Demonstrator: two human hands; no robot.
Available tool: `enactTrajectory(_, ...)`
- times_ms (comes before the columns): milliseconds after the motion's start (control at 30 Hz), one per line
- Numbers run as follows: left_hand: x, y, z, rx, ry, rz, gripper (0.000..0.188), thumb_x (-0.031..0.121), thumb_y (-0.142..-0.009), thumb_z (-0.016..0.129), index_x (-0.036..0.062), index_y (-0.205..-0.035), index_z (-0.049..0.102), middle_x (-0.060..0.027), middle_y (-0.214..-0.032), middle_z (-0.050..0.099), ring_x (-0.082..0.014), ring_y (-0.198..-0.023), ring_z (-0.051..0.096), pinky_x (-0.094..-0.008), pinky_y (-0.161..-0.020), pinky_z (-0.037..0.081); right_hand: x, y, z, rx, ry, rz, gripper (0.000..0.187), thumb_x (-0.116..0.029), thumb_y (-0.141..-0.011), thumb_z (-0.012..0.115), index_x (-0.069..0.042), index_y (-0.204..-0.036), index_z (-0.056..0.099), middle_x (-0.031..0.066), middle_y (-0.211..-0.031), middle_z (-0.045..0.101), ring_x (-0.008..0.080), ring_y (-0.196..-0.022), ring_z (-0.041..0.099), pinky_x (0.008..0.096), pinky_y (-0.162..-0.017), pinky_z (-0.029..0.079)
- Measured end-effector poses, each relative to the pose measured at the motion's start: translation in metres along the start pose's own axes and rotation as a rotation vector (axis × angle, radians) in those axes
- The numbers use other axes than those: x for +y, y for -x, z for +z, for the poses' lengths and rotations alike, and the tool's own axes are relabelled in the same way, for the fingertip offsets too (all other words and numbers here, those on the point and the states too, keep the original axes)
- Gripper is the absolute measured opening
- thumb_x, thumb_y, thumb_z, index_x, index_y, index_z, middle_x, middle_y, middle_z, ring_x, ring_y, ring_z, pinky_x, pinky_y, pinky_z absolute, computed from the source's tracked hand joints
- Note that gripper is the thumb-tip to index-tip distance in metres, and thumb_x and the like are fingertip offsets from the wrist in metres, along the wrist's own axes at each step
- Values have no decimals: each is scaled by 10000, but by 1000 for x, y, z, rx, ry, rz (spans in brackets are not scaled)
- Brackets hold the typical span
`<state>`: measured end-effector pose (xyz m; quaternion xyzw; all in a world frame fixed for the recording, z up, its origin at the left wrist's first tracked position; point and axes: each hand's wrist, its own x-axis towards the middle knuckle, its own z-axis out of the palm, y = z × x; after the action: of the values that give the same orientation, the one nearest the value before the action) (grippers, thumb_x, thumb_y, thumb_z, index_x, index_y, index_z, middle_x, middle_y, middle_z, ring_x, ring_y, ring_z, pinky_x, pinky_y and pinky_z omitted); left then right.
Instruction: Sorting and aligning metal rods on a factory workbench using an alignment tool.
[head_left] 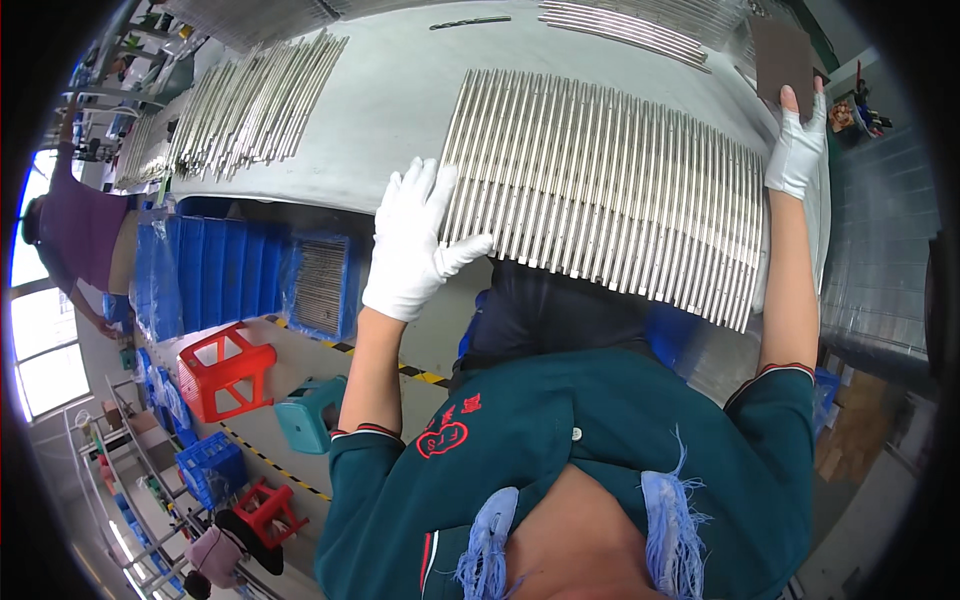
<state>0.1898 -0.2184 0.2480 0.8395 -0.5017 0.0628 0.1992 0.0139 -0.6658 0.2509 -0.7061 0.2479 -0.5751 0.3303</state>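
A wide row of slim silvery metal rods lies side by side on the pale work table, their near ends reaching its front edge. At the row's left end rests my left hand in a white glove, fingers extended and thumb spread over the near ends of the outermost rods. Beyond the row's right end, my right hand, gloved in white with bare fingertips showing, grips a stiff brown rectangular sheet by its lower edge. Part of that grip is hidden behind the sheet.
More rods lie loosely on the table's left, others at the back near a dark drill bit. Blue crates stand left below the table, with a red stool and a green stool. A person works at far left.
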Motion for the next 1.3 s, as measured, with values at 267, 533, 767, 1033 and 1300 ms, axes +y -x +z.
enactTrajectory(267, -1, 0, 0, -18, 5, 7, 1102, 835, -701, 603, -23, -1389, 532, -298, -1372, 544, -467, -1339, 472, -579, -1155, 300, -4, -2, 3, 114, -420, 332, 596, -143, -962, 688, -51, -1478, 405, 144, -1424, 482, 297, -1254, 543, 492, -1038, 498)
enactTrajectory(533, 10, -5, -2, -6, -18, 3, 1125, 869, -708, 529, -37, -1374, 523, -311, -1340, 536, -492, -1300, 482, -586, -1134, 312, 5, -5, -7, 152, -578, 445, 575, -106, -952, 685, -80, -1459, 415, 136, -1421, 478, 309, -1298, 490, 500, -1064, 470)
enactTrajectory(767, 68, -25, -7, -224, 238, 267, 829, 302, -615, 871, 26, -1335, 567, -154, -1359, 583, -361, -1308, 518, -501, -1145, 354, 7, -5, -4, 79, -563, 457, 640, -112, -944, 696, -87, -1500, 381, 123, -1439, 469, 298, -1305, 485, 502, -1070, 467)
enactTrajectory(1033, 71, -19, 18, -56, 52, 334, 495, 97, -767, 642, 36, -1257, 612, -111, -1295, 610, -299, -1252, 548, -456, -1086, 419, 3, -1, -2, 28, -551, 488, 742, -61, -890, 751, -93, -1511, 347, 136, -1422, 478, 312, -1271, 516, 488, -1078, 459)
enactTrajectory(1300, 69, -14, 12, -45, 133, 355, 622, 313, -666, 803, 67, -1210, 631, -105, -1240, 645, -315, -1192, 605, -453, -1040, 471, -22, 10, 2, -342, -102, 234, 687, -185, -934, 743, -138, -1538, 418, 109, -1500, 469, 213, -1320, 502, 357, -1042, 509)
